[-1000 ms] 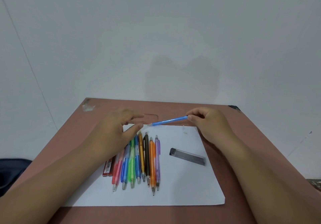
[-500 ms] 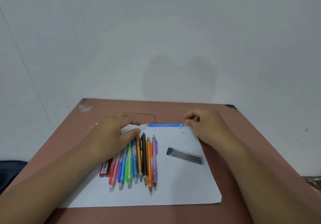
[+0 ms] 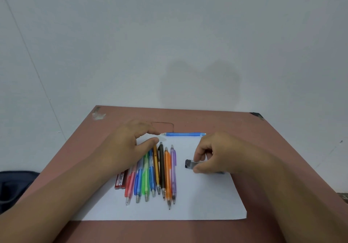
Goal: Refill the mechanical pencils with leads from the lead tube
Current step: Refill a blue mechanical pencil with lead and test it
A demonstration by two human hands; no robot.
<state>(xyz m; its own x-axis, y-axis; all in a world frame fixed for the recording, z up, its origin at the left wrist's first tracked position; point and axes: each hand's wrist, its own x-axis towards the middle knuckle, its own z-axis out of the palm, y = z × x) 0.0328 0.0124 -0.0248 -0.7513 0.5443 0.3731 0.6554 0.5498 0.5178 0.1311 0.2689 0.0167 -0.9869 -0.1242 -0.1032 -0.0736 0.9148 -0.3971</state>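
Note:
Several coloured mechanical pencils (image 3: 162, 173) lie side by side on a white sheet of paper (image 3: 203, 197), tips toward me. A blue mechanical pencil (image 3: 183, 134) lies crosswise along the sheet's far edge, apart from both hands. My right hand (image 3: 216, 153) pinches the grey lead tube (image 3: 190, 164) between thumb and fingers, low over the paper; most of the tube is hidden by the hand. My left hand (image 3: 130, 144) hovers over the upper ends of the pencil row, fingers apart, holding nothing.
A red lead case (image 3: 120, 181) lies at the left end of the pencil row. The paper rests on a reddish-brown table (image 3: 273, 148) against a white wall. A dark bag (image 3: 11, 186) sits off the table's left side.
My right hand let go of the blue pencil, which now lies at the sheet's far edge, and moved toward me onto the lead tube. My left hand stayed near the pencil row.

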